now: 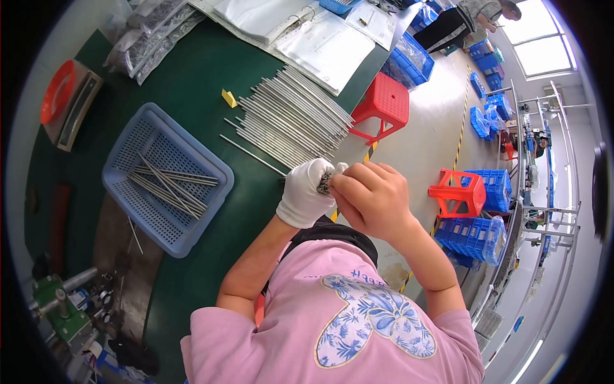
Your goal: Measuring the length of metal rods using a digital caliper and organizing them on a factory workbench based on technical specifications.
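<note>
My left hand (pixel 304 193), in a white glove, is wrapped round a bundle of thin metal rods (pixel 324 184), whose ends face up out of its grip. Beside it, my bare right hand (pixel 372 197) has its fingers closed at the bundle's ends; what it pinches is hidden. Just beyond both hands, many silvery rods (pixel 288 118) lie side by side on the green table (pixel 192 64). One rod (pixel 252 155) lies apart, its near end beside the glove. To the left, a blue perforated basket (pixel 171 238) holds several more rods (pixel 173 185).
A small yellow piece (pixel 229 98) lies by the rods. Papers (pixel 326 48) and plastic bags (pixel 150 38) occupy the far side. A green machine (pixel 61 310) stands lower left. Red stools (pixel 387 102) and blue crates (pixel 470 237) are on the right; another person (pixel 457 25) stands far off.
</note>
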A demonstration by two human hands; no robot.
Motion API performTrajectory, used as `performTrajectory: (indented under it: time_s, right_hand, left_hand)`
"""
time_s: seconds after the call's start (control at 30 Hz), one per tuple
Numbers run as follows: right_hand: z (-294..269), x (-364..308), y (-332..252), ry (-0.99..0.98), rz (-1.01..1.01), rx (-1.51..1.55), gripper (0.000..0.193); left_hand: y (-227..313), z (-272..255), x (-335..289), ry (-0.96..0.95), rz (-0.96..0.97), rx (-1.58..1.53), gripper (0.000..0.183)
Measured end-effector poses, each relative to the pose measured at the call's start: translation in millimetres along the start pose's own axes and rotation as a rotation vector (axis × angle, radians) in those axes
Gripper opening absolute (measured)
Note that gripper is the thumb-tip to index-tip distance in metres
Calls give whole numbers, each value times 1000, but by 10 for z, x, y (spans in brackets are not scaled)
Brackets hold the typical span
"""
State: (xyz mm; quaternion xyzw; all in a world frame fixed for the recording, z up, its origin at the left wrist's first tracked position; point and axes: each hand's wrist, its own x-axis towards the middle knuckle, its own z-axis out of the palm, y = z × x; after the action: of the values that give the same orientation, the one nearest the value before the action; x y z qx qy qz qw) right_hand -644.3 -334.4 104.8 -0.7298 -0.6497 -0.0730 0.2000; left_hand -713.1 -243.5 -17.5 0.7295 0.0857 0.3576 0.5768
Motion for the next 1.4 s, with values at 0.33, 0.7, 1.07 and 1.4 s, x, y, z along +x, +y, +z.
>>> performTrajectory:
  time_s: [0.33, 0.7, 1.07, 1.4]
  right_hand:
    - [11, -84, 29, 88, 14, -48, 12]
    - [-30, -78, -17, 146, 25, -58, 10]
    - [-32, -125, 8, 105, 30, -51, 11]
    - [-31, -112, -8, 43, 33, -89, 11]
  left_hand:
    - [31, 40, 27, 67, 21, 45, 24]
    - [-15, 79, 24, 84, 18, 34, 29]
    - [6, 78, 36, 86, 20, 85, 31]
    - [24, 71, 37, 72, 23, 35, 28]
